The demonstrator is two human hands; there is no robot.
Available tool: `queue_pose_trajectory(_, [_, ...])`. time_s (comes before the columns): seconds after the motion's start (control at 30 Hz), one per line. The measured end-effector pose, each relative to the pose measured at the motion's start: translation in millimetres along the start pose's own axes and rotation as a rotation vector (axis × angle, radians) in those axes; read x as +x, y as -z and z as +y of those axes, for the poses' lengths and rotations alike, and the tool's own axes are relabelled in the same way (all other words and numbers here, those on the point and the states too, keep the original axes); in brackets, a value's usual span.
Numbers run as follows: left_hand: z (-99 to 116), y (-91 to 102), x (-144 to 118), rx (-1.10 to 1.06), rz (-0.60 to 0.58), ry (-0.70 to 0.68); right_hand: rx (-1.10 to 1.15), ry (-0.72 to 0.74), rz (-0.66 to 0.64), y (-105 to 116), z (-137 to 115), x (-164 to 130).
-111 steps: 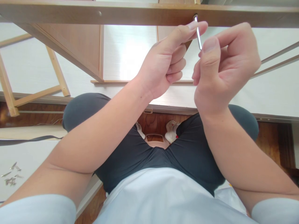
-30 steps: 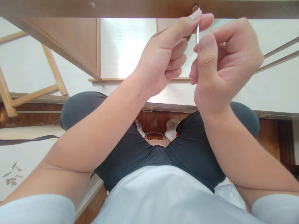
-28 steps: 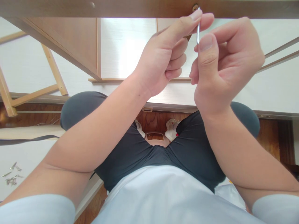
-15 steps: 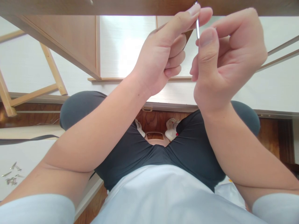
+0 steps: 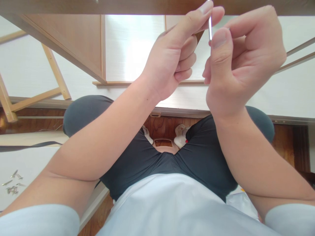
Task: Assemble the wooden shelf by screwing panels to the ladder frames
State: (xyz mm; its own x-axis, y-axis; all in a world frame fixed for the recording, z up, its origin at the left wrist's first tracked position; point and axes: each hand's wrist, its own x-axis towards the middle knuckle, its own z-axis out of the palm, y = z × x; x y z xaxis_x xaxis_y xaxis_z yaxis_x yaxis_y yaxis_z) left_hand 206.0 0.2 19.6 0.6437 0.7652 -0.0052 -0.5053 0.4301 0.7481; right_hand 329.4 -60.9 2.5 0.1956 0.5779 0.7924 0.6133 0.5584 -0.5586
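Note:
A thin, shiny metal hex key (image 5: pixel 210 29) runs upright from the wooden rail (image 5: pixel 123 7) at the top of the view. My left hand (image 5: pixel 176 54) is closed, pinching the key's upper part between thumb and forefinger against the rail's edge. Lower down, my right hand (image 5: pixel 238 62) has its thumb and fingers closed round the key's bent end, most of which they cover. Where the key's tip meets the rail is hidden by my left fingertips.
Wooden panels (image 5: pixel 66 42) extend beneath the rail at left. A wooden frame (image 5: pixel 52 70) lies on the white surface (image 5: pixel 292 95) further left. Several screws (image 5: pixel 13 183) lie on a white board (image 5: pixel 29 160) at lower left. My knees (image 5: pixel 86 113) are bent beneath my arms.
Both hands and the hex key have shifted slightly right and up in the view. The grip of each hand looks the same.

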Motion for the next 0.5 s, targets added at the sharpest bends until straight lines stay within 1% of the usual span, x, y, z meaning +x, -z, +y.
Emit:
queue_pose_trajectory(0.03, [-0.4, 0.3, -0.1, 0.004, -0.018, -0.006, 0.003, -0.008, -0.004, -0.2, -1.2, -0.3])
queue_pose_trajectory(0.07, [-0.8, 0.3, -0.3, -0.004, -0.01, -0.003, 0.007, -0.008, -0.004, -0.5, -2.3, -0.5])
queue_pose_trajectory(0.17, [-1.5, -1.5, -0.4, -0.071, 0.101, 0.043, 0.024, 0.011, 0.006, -1.5, -3.3, -0.9])
queue_pose_trajectory(0.23, [-1.7, -2.9, 0.1, -0.1, 0.134, 0.06, 0.024, 0.006, 0.014, -1.9, -1.6, -0.7])
queue_pose_trajectory(0.4, [-2.8, -2.7, 3.1, -0.063, 0.055, 0.036, -0.004, 0.042, 0.033, -0.9, 3.9, 0.2])
queue_pose_trajectory(0.5, [-4.1, -1.3, 5.2, -0.09, 0.063, 0.038, -0.007, 0.035, 0.027, -0.3, 3.9, 0.5])
